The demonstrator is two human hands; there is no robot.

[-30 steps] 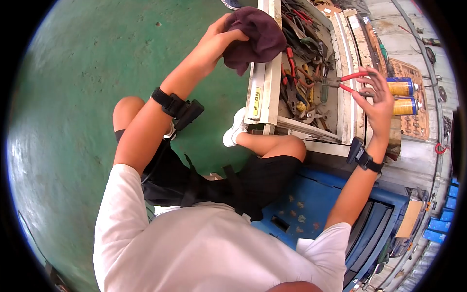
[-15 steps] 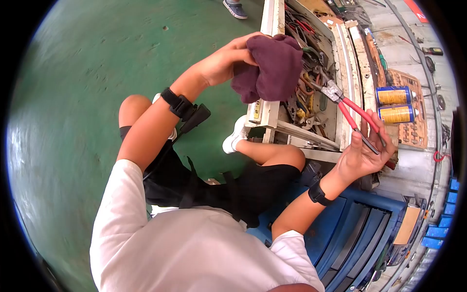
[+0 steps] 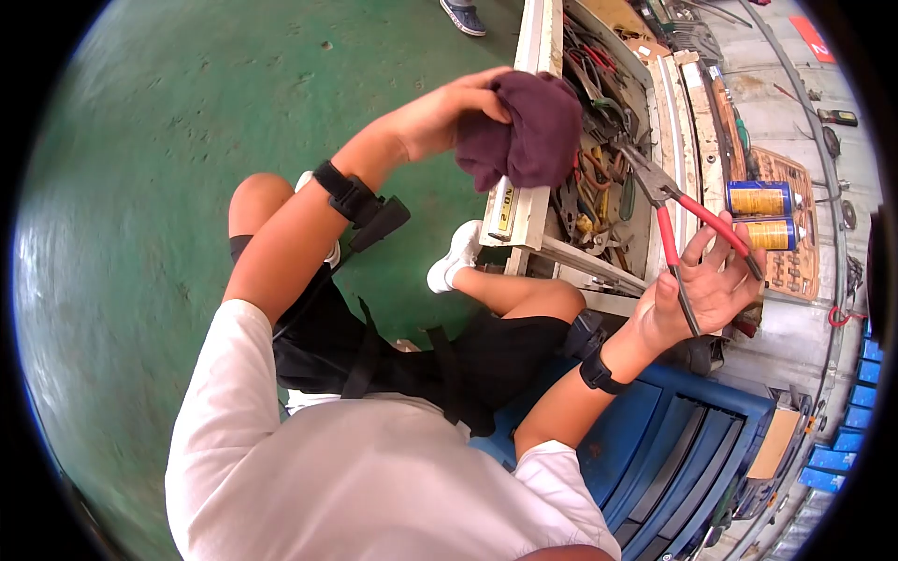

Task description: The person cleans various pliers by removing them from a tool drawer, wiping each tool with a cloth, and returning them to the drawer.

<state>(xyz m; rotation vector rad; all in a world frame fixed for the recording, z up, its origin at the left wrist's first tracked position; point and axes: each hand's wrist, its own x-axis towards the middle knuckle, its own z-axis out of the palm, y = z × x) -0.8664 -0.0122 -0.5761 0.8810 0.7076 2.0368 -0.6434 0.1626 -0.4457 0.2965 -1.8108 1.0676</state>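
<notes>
A dark maroon cloth [image 3: 533, 131] is bunched in my left hand [image 3: 440, 117], thumb and fingers closed on its left side. It hangs over the near corner of an open drawer [image 3: 529, 220]. My right hand [image 3: 706, 299] holds pliers [image 3: 660, 187] with red handles and dark handle ends. Thumb lies by one handle and fingers by the other, with the handles spread apart. The pliers' jaws point up and left over the drawer. Several loose hand tools [image 3: 594, 192], pliers among them, lie jumbled inside the drawer, partly hidden by the cloth.
Two blue-and-yellow cans [image 3: 760, 198] lie beside a brown socket case [image 3: 797, 266] on the right. A blue plastic unit [image 3: 608, 430] stands below my right arm. Another person's shoe [image 3: 464, 17] shows at the top, on the green floor [image 3: 187, 112].
The pliers' handles have spread wider in my right hand, and its fingers have opened out. My left hand still grips the cloth. The view has shifted slightly.
</notes>
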